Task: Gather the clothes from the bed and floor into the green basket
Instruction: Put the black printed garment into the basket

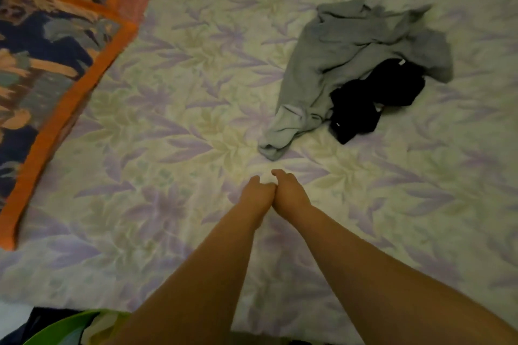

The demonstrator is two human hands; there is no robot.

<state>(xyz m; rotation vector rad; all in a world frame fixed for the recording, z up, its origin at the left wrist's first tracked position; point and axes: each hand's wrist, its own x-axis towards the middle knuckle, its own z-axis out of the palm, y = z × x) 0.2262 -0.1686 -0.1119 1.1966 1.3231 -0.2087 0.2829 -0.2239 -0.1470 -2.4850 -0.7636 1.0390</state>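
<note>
Hands (276, 193) meet, seemingly empty; green basket (60, 328) holds pale cloth (98, 326).

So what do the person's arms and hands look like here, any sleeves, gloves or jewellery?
Both forearms are bare all the way to the frame edge, with no sleeves showing. The left hand and right hand wear no gloves, and I see no watch, bracelet or rings, though the picture is dim and somewhat blurred.

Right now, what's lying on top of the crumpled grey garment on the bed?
A black garment lies over the crumpled grey garment's lower right part. Anything underneath either is covered, so it can't be seen.
</note>
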